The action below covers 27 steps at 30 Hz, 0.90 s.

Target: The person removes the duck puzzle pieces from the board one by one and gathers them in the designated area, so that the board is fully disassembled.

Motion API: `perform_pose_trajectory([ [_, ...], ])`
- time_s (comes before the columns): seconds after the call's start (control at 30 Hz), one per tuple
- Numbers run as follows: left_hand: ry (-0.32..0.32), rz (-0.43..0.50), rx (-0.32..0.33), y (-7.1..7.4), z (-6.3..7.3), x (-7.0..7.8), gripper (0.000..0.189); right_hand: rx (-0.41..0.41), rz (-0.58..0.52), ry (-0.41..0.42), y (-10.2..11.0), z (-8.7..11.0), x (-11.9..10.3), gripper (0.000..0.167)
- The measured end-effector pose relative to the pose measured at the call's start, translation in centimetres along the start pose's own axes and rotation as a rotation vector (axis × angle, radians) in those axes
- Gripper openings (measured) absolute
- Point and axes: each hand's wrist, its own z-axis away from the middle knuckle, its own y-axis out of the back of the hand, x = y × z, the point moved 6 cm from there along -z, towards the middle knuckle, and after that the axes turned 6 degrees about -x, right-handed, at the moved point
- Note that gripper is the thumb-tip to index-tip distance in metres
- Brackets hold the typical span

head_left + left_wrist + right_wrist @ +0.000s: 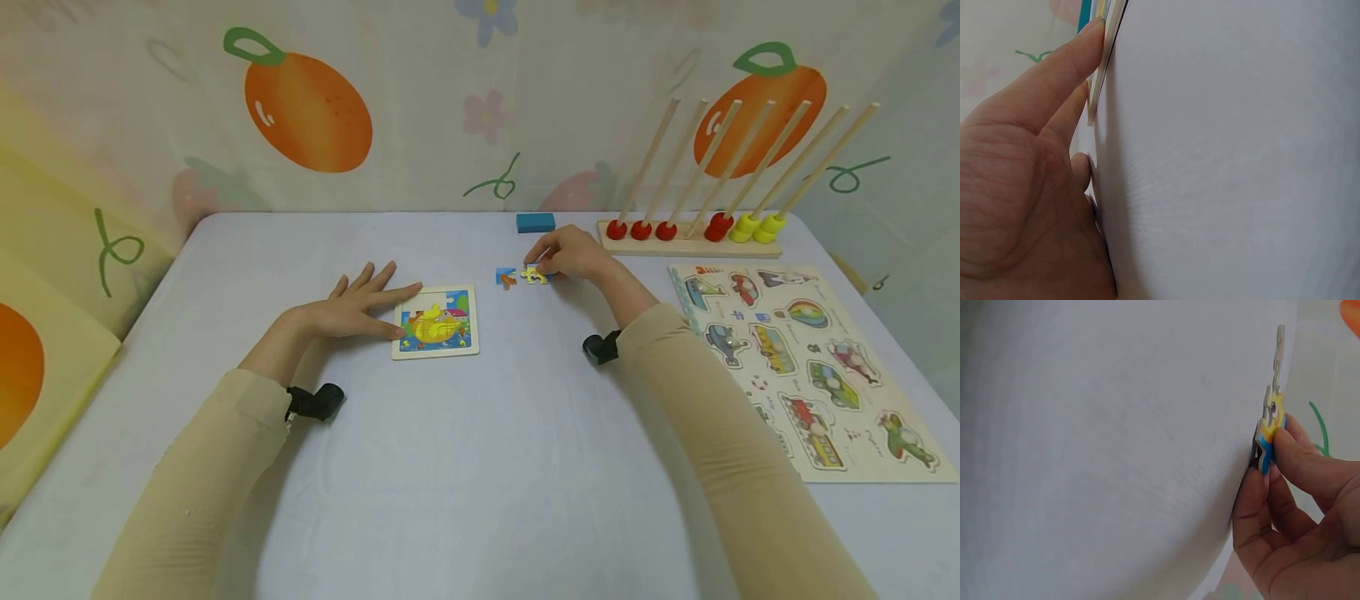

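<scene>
A small square jigsaw puzzle board [474, 321] with a yellow bird picture lies on the table; its upper left part shows bare backing. My left hand [341, 317] rests at its left side, fingers spread and straight, thumb and a fingertip touching the edge. In the left wrist view that hand's fingers [1054, 75] lie along the board's rim. To the right, my right hand [573, 252] pinches a yellow-and-blue puzzle piece [1266, 440] between thumb and fingers, low over the table. Beside it lies a blue-and-brown puzzle piece [506, 275].
A blue block [536, 222] sits near the table's back edge. Behind my right hand stands a wooden peg abacus [690, 242] with red and yellow beads. A large vehicle puzzle board [787, 321] lies at the right, next to my right forearm.
</scene>
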Motion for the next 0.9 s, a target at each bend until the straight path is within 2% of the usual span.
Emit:
perform_pose_trajectory([
  [0.9,0.008,0.011,0.019,0.01,-0.11,-0.07,0.078,0.020,0.032,-0.027,0.14,0.03,-0.09,0.020],
])
